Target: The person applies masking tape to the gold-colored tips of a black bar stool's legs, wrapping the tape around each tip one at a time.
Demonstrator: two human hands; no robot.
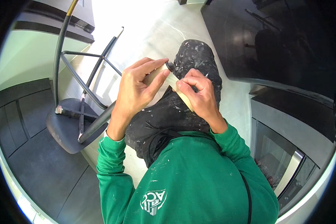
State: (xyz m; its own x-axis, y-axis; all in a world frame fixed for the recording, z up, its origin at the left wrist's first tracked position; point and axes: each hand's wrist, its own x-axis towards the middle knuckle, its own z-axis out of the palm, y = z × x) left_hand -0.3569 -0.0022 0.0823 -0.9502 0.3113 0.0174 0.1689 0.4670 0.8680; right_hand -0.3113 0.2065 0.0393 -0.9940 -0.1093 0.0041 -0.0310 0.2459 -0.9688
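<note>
An upturned black chair [69, 128] lies at my left, and one thick leg [102, 118] runs up behind my left wrist. My left hand [134, 87] is closed round what looks like the end of that leg, covered in cream tape [150, 77]. A small dark foot cap [170, 66] shows past its fingertips. Between thumb and fingers, my right hand [198, 91] pinches a cream strip of masking tape [185, 101]. The strip stretches from the leg end to below the right hand. Its underside and the inside of both grips are hidden.
Another chair leg has a gold tip [72, 7]; a third ends in a pale tip [119, 31]. Dark cabinet panels [37, 164] stand at left. A glossy black panel [265, 41] is at far right, above a glass-fronted unit [274, 149]. My paint-spotted black trousers [160, 119] lie beneath my hands.
</note>
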